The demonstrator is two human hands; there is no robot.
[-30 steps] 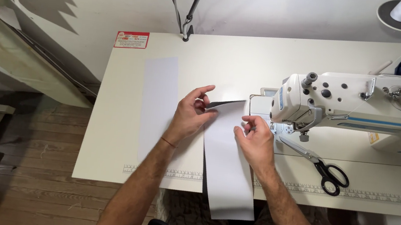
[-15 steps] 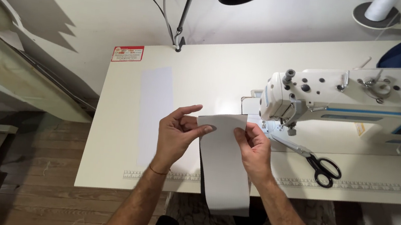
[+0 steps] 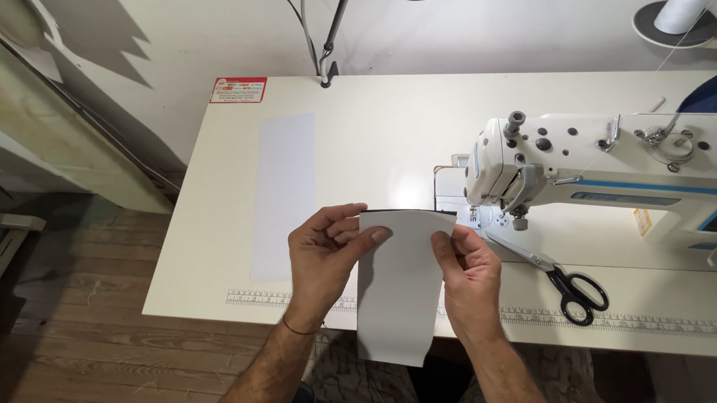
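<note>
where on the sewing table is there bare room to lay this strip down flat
Bare top lies between the flat white strip and the sewing machine, up toward the lamp post. It is crowded on the right, where the scissors lie under the machine head, beside the right hand.

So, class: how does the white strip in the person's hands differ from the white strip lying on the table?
The held strip is pinched by the left hand and right hand, overhanging the table edge; the flat strip lies untouched, wholly on the table. The held strip shows a dark top edge. Both are pale, long rectangles.
</note>
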